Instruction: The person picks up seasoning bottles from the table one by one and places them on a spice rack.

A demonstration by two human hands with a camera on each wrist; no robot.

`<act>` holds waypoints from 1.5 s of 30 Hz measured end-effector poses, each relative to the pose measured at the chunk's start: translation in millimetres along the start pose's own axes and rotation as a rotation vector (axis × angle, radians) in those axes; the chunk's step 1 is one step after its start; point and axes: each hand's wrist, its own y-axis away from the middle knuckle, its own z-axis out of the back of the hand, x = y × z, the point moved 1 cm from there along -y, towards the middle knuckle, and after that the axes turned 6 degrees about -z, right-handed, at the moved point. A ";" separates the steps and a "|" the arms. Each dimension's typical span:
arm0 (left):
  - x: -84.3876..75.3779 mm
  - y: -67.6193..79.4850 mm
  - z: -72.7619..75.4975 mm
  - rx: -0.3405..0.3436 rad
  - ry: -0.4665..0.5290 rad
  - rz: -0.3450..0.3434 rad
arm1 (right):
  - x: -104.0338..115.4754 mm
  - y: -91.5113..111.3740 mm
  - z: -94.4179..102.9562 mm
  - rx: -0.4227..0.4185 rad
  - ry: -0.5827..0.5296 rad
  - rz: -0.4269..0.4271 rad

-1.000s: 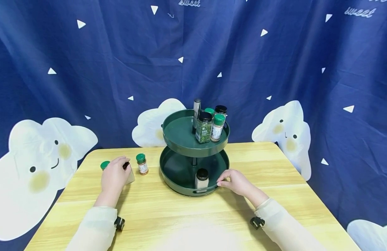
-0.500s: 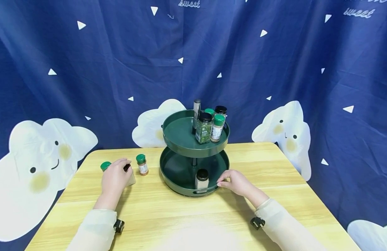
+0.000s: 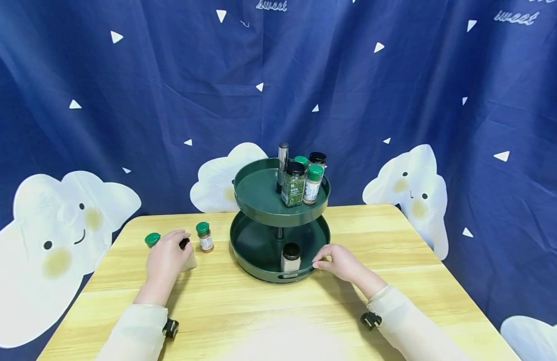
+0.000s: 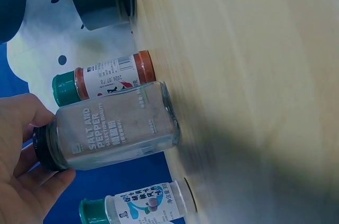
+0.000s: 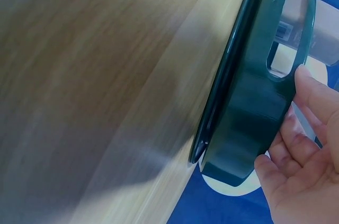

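My left hand grips a square glass jar by its black lid. The jar is marked "salt and pepper" and holds a pale brownish powder; its base is close over the table. Beside it stand a green-capped bottle with red-brown contents and another green-capped bottle, partly hidden by the left hand in the head view. My right hand pinches the rim of the lower tray of a dark green two-tier rack. Just left of those fingers, a black-lidded jar sits in this lower tray.
The upper tray carries a black-lidded jar of green herbs, a green-capped bottle and other bottles around its centre post. The wooden table ends at a blue curtain behind.
My left hand and the jar in it have shifted slightly right and toward me, uncovering more of the green cap at the left. The right hand and rack have stayed put.
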 end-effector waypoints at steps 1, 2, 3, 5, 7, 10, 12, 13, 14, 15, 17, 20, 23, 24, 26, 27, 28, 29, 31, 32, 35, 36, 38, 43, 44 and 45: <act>-0.7 0.3 0.2 0.003 0.000 0.001 | 0.1 0.0 0.2 0.000 -0.004 0.003; -1.2 0.5 0.4 0.005 -0.001 0.003 | 0.2 0.0 0.5 0.000 -0.010 0.005; -1.9 0.7 0.6 0.006 0.000 0.003 | 0.3 -0.1 0.7 -0.001 -0.012 0.008; -2.8 0.9 0.8 0.006 0.001 0.003 | 0.9 -0.1 1.2 -0.001 -0.013 0.010; -3.5 0.8 0.9 -0.002 0.002 -0.003 | 1.6 -0.1 1.8 -0.001 -0.012 0.009; -4.7 0.8 1.0 -0.009 0.005 -0.010 | 2.7 0.1 2.5 -0.002 -0.004 0.007; -5.5 0.9 1.3 -0.010 0.005 -0.012 | 3.2 0.1 2.9 -0.003 -0.001 0.005; -6.0 1.1 1.5 -0.008 0.005 -0.014 | 3.2 0.0 3.0 -0.003 0.002 0.005; -6.5 1.3 1.7 -0.004 0.004 -0.014 | 3.3 0.0 3.1 -0.003 0.003 0.005; -7.1 1.5 1.9 0.000 0.003 -0.016 | 3.2 -0.1 3.1 -0.004 0.003 0.004; -8.4 1.9 2.3 0.003 0.002 -0.019 | 3.2 -0.3 3.0 -0.004 0.005 0.005; -10.7 2.0 3.1 0.001 -0.001 -0.029 | 2.8 -0.1 2.8 -0.003 0.006 0.004; -13.9 1.7 4.4 -0.004 0.000 -0.037 | 2.6 0.5 2.9 -0.001 0.002 0.002; -14.7 1.6 4.6 -0.006 0.001 -0.041 | 2.5 0.7 2.9 -0.001 -0.001 0.001; -16.4 1.9 5.1 -0.010 0.007 -0.045 | 2.4 1.1 2.9 0.000 -0.002 0.000; -17.1 2.0 5.2 -0.014 0.009 -0.049 | 2.4 1.2 2.9 -0.001 -0.004 -0.001; -17.6 2.3 5.3 -0.018 0.011 -0.052 | 2.3 1.2 2.9 -0.002 -0.004 -0.001; -18.1 2.6 5.4 -0.022 0.012 -0.056 | 2.2 1.1 2.8 -0.003 -0.003 -0.001; -18.8 3.1 5.5 -0.029 0.015 -0.068 | 1.7 0.8 2.4 -0.006 -0.001 0.000; -19.4 3.3 5.7 -0.031 0.017 -0.073 | 1.3 0.7 2.1 -0.007 -0.001 0.001; -21.1 3.6 5.8 -0.034 0.022 -0.089 | 0.4 0.3 1.3 -0.009 0.000 0.004; -21.8 3.6 5.8 -0.034 0.026 -0.093 | 0.2 0.3 1.1 -0.008 -0.001 0.006; -23.9 3.3 6.1 -0.039 0.032 -0.102 | 0.1 0.3 0.9 -0.008 -0.002 0.008; -29.6 2.3 7.5 -0.060 0.037 -0.120 | 0.6 0.6 0.8 -0.003 -0.009 0.007; -30.8 2.3 7.9 -0.063 0.037 -0.122 | 0.8 0.7 0.8 -0.002 -0.011 0.007; -32.0 2.3 8.3 -0.064 0.039 -0.123 | 0.8 0.7 0.7 -0.001 -0.012 0.007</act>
